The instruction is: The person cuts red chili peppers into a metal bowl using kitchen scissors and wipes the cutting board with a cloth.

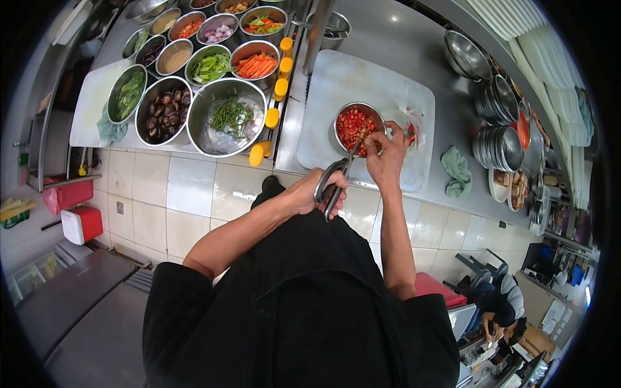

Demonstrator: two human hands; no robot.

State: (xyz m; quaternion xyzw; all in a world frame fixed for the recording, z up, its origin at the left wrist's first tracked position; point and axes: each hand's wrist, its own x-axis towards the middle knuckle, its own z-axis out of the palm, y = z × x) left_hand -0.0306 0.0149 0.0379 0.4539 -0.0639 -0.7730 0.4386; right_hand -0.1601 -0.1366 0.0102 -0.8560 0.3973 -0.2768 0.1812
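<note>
My left hand (318, 192) is closed around the black handles of a pair of scissors (331, 184), whose blades point up to the near rim of a steel bowl (336, 132). Chopped red chilies (353, 123) fill much of that bowl. Over its right side my right hand (387, 155) is pinched on a red chili, mostly hidden by the fingers, close to the scissor tips. The bowl stands on a white cutting board (317, 84). Just right of the bowl lies a clear plastic bag (412, 116) with some red and green chilies in it.
Steel containers with mushrooms (167, 113), green herbs (231, 118) and carrot strips (255, 65) stand at the left, beside yellow-capped bottles (281, 88). A green cloth (457, 171) and stacked metal plates (497, 149) are at the right. Another person (499, 307) works at lower right.
</note>
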